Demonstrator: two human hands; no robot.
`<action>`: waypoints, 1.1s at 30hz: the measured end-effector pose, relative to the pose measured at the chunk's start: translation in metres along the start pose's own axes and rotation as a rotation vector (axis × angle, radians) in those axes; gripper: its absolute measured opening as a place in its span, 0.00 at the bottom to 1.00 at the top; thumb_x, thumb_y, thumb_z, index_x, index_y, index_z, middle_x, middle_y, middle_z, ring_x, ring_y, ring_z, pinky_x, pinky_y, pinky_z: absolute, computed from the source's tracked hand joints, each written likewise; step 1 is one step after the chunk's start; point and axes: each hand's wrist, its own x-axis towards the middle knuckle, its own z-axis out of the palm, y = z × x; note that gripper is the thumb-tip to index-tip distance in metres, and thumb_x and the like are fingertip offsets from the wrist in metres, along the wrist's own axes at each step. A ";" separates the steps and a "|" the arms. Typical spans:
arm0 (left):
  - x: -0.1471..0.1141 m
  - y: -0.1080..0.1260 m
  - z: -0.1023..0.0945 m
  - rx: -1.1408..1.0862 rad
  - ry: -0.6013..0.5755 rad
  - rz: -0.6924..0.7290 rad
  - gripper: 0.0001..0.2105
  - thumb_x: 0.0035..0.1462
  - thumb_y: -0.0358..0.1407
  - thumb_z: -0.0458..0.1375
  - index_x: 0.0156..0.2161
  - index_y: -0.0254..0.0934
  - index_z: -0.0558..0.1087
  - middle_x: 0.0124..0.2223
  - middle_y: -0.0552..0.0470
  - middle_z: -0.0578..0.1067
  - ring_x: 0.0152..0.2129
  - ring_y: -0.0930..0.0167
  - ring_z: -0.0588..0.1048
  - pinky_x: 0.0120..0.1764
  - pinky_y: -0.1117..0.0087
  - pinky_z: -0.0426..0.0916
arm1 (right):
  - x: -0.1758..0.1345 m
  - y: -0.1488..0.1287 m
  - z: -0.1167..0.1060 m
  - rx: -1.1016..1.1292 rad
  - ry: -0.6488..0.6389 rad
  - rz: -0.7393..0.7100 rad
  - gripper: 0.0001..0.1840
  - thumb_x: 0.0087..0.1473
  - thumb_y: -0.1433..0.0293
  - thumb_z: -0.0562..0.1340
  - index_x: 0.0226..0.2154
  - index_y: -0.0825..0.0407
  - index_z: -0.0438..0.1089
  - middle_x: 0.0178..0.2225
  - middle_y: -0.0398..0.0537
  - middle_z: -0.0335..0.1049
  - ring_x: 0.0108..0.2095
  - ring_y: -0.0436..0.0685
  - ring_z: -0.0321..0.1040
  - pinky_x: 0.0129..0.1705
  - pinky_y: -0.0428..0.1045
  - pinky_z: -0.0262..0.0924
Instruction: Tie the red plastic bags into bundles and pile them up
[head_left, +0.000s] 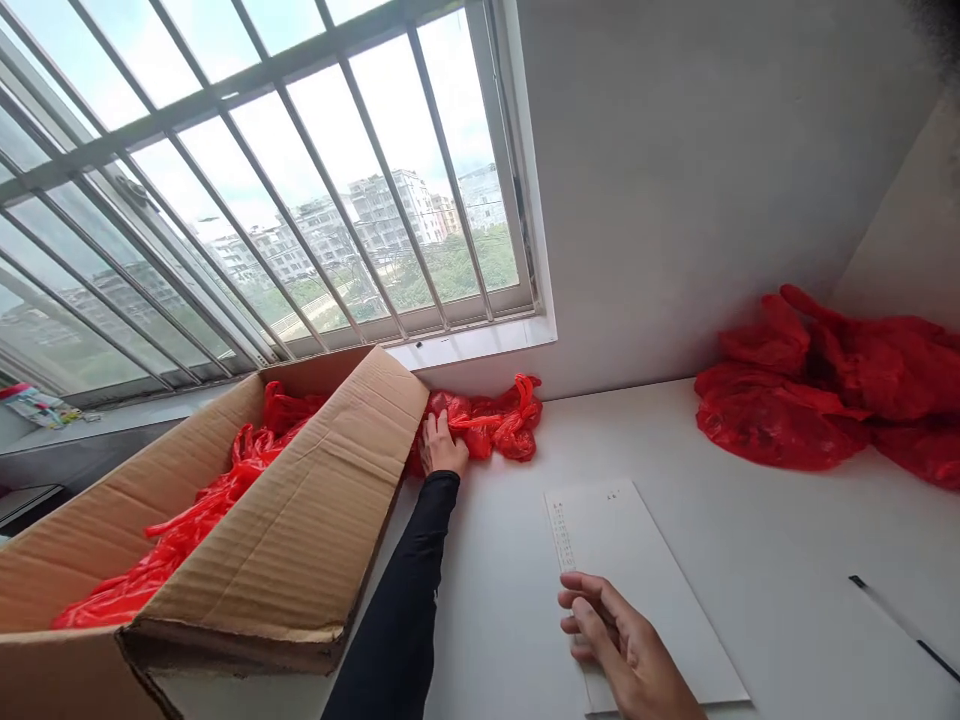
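Observation:
My left hand [442, 445], in a black sleeve [409, 580], reaches to the wall side of the table. Its fingers are stretched out and touch a bunched red plastic bag [499, 420], right beside the raised flap [330, 480] of a cardboard box. Part of the bag is hidden behind the hand and flap. Nearer to me, my right hand [630, 650] hovers over a white paper pad [645, 560] with handwriting along its left edge and top. Its fingers are loosely curled and apart from the thumb, with nothing between them.
The open cardboard box [127, 500] on the left contains more red plastic bags [195, 530]. A large red bag heap [825, 390] lies against the wall at right. A pen [892, 610] rests on the white table [795, 560]. A barred window [300, 200] stands behind.

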 end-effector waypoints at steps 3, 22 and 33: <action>0.000 -0.016 0.008 0.031 0.034 -0.019 0.17 0.58 0.33 0.62 0.53 0.33 0.71 0.58 0.40 0.71 0.57 0.57 0.67 0.59 0.48 0.60 | 0.000 0.003 0.003 -0.014 0.030 0.017 0.35 0.51 0.38 0.59 0.47 0.47 0.74 0.45 0.57 0.75 0.43 0.65 0.74 0.44 0.61 0.70; -0.102 0.012 -0.043 -0.034 0.401 -0.018 0.22 0.60 0.29 0.50 0.59 0.33 0.67 0.59 0.38 0.71 0.56 0.60 0.70 0.59 0.60 0.63 | -0.006 -0.011 -0.003 -0.164 -0.111 0.034 0.32 0.60 0.45 0.55 0.54 0.51 0.66 0.43 0.52 0.72 0.45 0.60 0.71 0.50 0.56 0.68; -0.125 -0.010 -0.059 0.399 -0.138 0.245 0.29 0.58 0.34 0.57 0.65 0.42 0.64 0.69 0.40 0.60 0.66 0.53 0.54 0.66 0.44 0.41 | -0.007 -0.013 -0.004 -0.223 -0.114 -0.014 0.28 0.62 0.49 0.53 0.53 0.52 0.64 0.36 0.48 0.70 0.43 0.59 0.70 0.48 0.56 0.68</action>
